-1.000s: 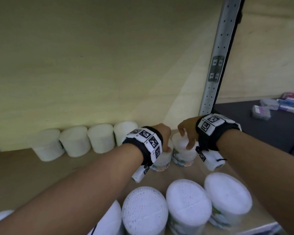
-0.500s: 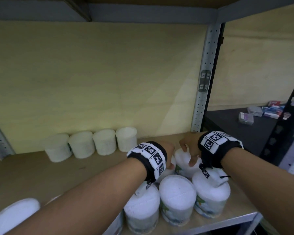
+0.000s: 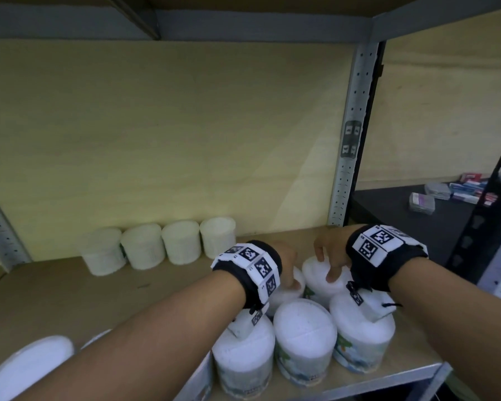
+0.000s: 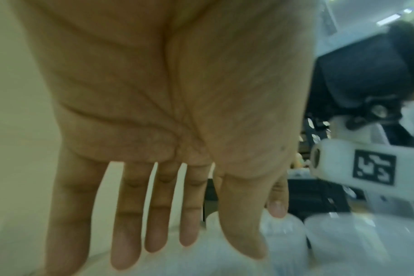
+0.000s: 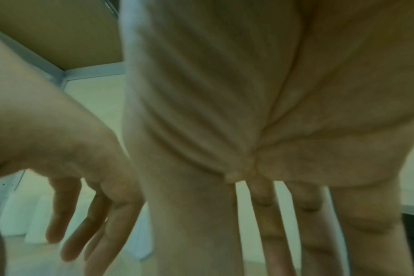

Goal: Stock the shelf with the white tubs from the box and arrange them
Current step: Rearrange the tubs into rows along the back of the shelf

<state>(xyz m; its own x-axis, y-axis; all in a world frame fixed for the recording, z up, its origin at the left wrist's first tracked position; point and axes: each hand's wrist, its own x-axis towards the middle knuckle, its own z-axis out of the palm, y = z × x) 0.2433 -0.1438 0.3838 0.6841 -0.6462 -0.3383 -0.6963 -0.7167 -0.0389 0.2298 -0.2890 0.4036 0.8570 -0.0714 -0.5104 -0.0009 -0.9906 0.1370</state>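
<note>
Two white tubs stand side by side behind a front row of three white tubs (image 3: 304, 328) on the wooden shelf (image 3: 70, 299). My left hand (image 3: 287, 261) lies on the lid of the left tub (image 3: 289, 287). Its fingers (image 4: 154, 214) are straight and spread over the white lid (image 4: 201, 257). My right hand (image 3: 329, 256) rests on top of the right tub (image 3: 321, 282). Its fingers (image 5: 267, 224) are stretched out, and the thumb touches the lid. Neither hand is wrapped round a tub.
Several white tubs (image 3: 156, 244) line the back wall to the left. More white lids (image 3: 26, 369) sit at the front left edge. A grey metal post (image 3: 350, 140) bounds the shelf on the right. Beyond it a dark shelf holds small packets (image 3: 422, 202).
The head view has pulled back and tilted up, showing the shelf above. Both hands stay on the same two tubs, which now sit close behind the front row.
</note>
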